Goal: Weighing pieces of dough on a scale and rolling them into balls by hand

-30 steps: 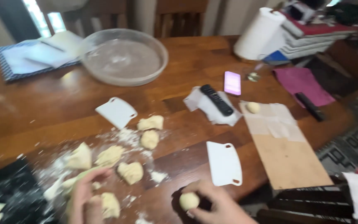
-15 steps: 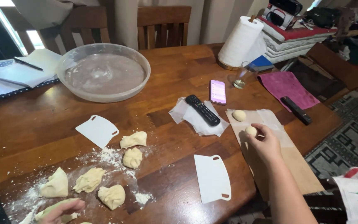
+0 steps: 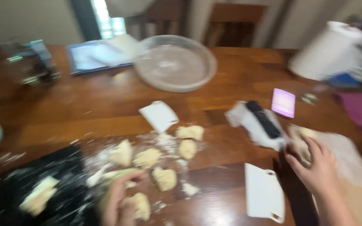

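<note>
Since half a second ago, the left hand [image 3: 120, 200] has been closed around a dough piece [image 3: 141, 205] on the floured table [image 3: 63, 121]; the right hand [image 3: 315, 167], fingers loosely curled, empty, is withdrawn from the parchment [image 3: 357, 175], where a dough ball [image 3: 307, 133] lies.

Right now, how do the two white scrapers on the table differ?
The scraper near the glass bowl lies tilted beside the dough pieces, untouched. The scraper at the table's front edge looks larger in view and lies close to the right hand. Both are flat, white and lie on the wooden table.
</note>
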